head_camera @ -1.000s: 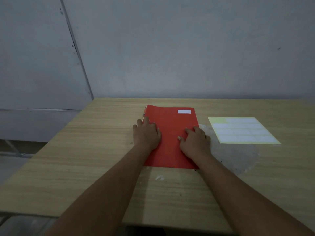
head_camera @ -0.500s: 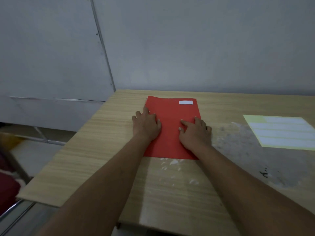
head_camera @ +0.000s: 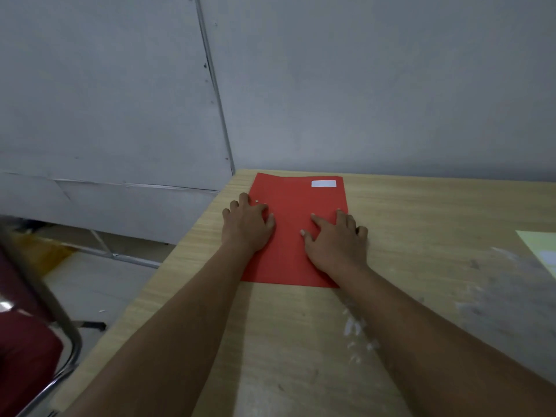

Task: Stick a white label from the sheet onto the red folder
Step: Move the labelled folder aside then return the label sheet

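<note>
Red card lies flat near the table's far left corner: the folder [head_camera: 293, 236] has its long axis running away from the person toward the wall [head_camera: 376, 79], with its far short edge close to the table's back edge and its left long edge near the table's left edge. A white label [head_camera: 323, 184] is stuck on the folder's far right corner, its long side running across the folder.

Both hands rest palm down on the folder with fingers spread, gripping nothing. The left hand [head_camera: 245, 225] covers the left long edge, with its outer fingers spilling onto the wooden table [head_camera: 301, 341]. The right hand [head_camera: 335, 237] sits over the right long edge, its outer fingers hanging off onto the wood.

Bare tabletop stretches to the right of the folder and toward the person, marked with pale scuffs and white flecks. The label sheet [head_camera: 541, 251] is well apart at the right border, only its pale yellow-green corner showing. Off the table's left edge the floor drops away, where a chair [head_camera: 36, 341] with a dark red seat and metal frame stands.
</note>
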Available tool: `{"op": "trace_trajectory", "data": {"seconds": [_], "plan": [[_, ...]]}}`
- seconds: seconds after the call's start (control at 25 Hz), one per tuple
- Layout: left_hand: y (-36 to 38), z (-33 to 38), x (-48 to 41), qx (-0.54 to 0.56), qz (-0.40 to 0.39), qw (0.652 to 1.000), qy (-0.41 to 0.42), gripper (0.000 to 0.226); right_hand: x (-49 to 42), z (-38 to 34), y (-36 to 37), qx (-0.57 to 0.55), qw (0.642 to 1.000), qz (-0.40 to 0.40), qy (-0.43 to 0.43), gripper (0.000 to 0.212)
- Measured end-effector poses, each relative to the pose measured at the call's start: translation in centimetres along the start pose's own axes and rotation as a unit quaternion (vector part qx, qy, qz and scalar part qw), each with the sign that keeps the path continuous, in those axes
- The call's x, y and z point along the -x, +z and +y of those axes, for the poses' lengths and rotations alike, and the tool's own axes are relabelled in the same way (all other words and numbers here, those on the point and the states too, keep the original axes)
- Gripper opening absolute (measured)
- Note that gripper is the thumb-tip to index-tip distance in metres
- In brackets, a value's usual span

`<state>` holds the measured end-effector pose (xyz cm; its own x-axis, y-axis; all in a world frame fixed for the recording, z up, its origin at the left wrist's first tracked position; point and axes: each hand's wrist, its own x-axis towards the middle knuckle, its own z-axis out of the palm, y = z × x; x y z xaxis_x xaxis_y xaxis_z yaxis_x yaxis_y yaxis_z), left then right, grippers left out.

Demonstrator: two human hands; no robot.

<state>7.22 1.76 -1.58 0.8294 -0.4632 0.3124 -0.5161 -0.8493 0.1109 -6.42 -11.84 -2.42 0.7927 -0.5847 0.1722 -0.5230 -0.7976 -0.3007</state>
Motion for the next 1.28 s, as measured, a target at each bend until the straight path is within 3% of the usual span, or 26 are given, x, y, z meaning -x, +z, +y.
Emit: {"op": "trace_trajectory", "data": {"seconds": [0.6, 1.28], "plan": [[1.3, -4.4, -4.2, 0.011, 0.018, 1.0, 0.013, 0.045, -2.5, -4.4, 2.4, -0.026, 0.999, 0.024, 0.022, 0.06], [1.0, -3.9, -3.8, -0.026, -0.009, 1.0, 0.008, 0.047, -2.6, -4.0, 1.9, -0.021, 1.0, 0.007, 0.022, 0.06]]}}
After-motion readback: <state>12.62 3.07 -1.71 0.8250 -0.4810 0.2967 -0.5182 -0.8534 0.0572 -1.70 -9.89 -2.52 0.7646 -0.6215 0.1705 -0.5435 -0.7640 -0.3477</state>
